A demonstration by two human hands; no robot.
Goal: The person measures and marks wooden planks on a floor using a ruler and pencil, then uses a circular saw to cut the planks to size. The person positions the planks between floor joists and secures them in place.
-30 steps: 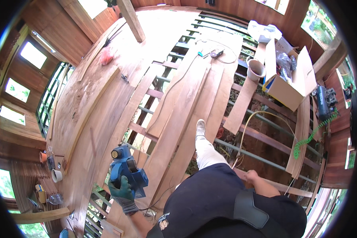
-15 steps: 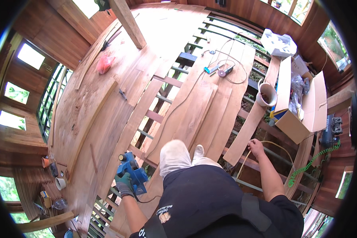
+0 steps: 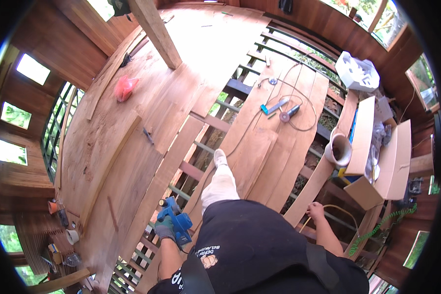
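Head view: left hand (image 3: 165,229), gloved, grips one blue power planer (image 3: 175,220) low over floor boards; its base hidden. Right hand (image 3: 315,211) bare, closed on end of one loose plank (image 3: 314,185); fingers partly hidden.

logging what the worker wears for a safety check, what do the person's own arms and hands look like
The left hand wears a dark grey-green work glove that ends at the wrist; the forearm above it is bare. The right hand has no glove, and its forearm is bare too, up to the short sleeve of a black shirt. No watch, band or ring can be made out on either arm.
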